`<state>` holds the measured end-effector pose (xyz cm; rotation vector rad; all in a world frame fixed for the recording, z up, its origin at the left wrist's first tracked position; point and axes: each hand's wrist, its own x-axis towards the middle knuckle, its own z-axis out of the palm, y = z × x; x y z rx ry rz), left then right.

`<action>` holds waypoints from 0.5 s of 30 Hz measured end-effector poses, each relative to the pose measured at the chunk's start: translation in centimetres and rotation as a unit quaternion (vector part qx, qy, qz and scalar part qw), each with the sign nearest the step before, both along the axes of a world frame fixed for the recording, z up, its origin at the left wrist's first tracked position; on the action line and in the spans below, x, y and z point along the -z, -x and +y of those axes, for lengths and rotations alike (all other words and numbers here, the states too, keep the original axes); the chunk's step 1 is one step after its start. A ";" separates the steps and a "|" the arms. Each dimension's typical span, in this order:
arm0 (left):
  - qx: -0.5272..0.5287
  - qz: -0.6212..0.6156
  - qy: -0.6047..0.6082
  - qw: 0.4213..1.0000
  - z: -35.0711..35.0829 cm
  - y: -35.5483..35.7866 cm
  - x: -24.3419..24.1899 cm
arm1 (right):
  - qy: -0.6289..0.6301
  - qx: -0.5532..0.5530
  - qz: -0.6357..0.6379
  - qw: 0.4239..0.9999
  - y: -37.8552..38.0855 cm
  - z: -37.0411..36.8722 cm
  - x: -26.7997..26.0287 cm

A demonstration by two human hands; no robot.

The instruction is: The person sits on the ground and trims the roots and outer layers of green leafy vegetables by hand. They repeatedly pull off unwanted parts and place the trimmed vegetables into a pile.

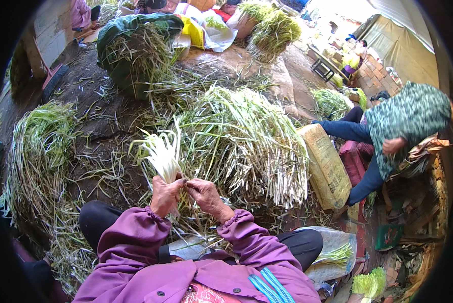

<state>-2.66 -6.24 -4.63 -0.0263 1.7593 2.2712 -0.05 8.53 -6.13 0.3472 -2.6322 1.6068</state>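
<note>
My left hand (166,193) is closed around a bunch of pale, white-stemmed leafy stalks (161,157), which fan out above the fist. Close beside it, my right hand (206,195) pinches thin dry strands at the side of the bunch, with its fingertips almost touching the left thumb. Just beyond both hands lies a large heap of long green stalks (249,140), white ends facing right and down. Loose strands hang below the hands, over a greyish sheet (188,246) between my knees.
Another stalk heap (41,144) lies at left. Behind stand a green sack of dry stalks (135,57) and a broom (54,77). A yellowish printed package (325,166) borders the heap at right, where a person (404,121) bends over. Trimmed green bunches (334,255) lie on plastic, lower right.
</note>
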 end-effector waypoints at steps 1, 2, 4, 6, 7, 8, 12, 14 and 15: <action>-0.008 0.007 0.010 1.000 0.1 0.0 0.1 | 0.011 0.006 0.003 1.000 0.0 0.0 0.1; -0.025 0.000 0.012 1.000 0.3 0.1 0.2 | 0.021 0.024 0.007 0.999 -0.2 0.0 0.0; -0.020 0.003 0.000 1.000 0.2 0.0 -0.3 | 0.040 0.065 0.030 0.997 -0.7 -0.4 -0.4; -0.017 0.002 -0.012 1.000 0.3 -0.1 -0.8 | 0.097 0.105 0.011 0.990 -0.8 -0.8 -0.1; -0.025 0.000 -0.025 0.999 0.4 -0.1 -1.0 | 0.126 0.124 0.000 0.984 -1.0 -1.0 -0.2; -0.034 -0.002 -0.039 0.999 0.6 -0.1 -1.3 | 0.160 0.137 -0.012 0.978 -1.1 -1.1 -0.5; -0.051 -0.024 -0.047 0.997 0.7 -0.1 -1.5 | 0.265 0.163 -0.040 0.950 -1.5 -1.5 -0.6; -0.068 -0.027 -0.055 0.996 0.4 0.3 -1.2 | 0.262 0.185 -0.061 0.945 -1.9 -0.9 -1.1; -0.079 -0.021 -0.064 0.995 0.2 0.4 -1.1 | 0.260 0.188 -0.063 0.945 -2.1 -0.5 -0.8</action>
